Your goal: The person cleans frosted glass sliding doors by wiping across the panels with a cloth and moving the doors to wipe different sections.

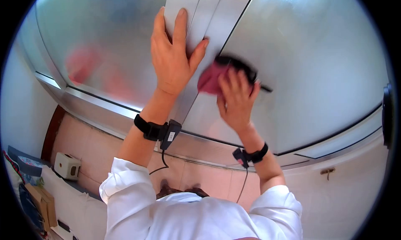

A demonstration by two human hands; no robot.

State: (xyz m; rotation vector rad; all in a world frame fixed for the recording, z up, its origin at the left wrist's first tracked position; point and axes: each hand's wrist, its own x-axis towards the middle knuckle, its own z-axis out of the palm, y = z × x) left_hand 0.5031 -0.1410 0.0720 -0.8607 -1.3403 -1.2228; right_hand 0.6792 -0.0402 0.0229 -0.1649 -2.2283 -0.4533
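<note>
My left hand [172, 58] lies with its fingers spread on the silver metal frame [200, 14] between two frosted panels. To its right, my right hand [238, 93] presses a pink cloth [210, 80] against the right frosted panel [313, 72], near the frame's edge. A dark, blurred object [239, 65] shows just above the cloth and fingers; what it is cannot be made out. Pinkish blurred shapes [83, 63] show in the left frosted panel [121, 26].
A white stool [67, 166] stands on the pink tiled floor [104, 144] at lower left. Beside it are a paper bag [44, 204] and a pale covered surface [79, 210]. A small hook [328, 171] is on the wall at lower right. Cables hang from both wristbands.
</note>
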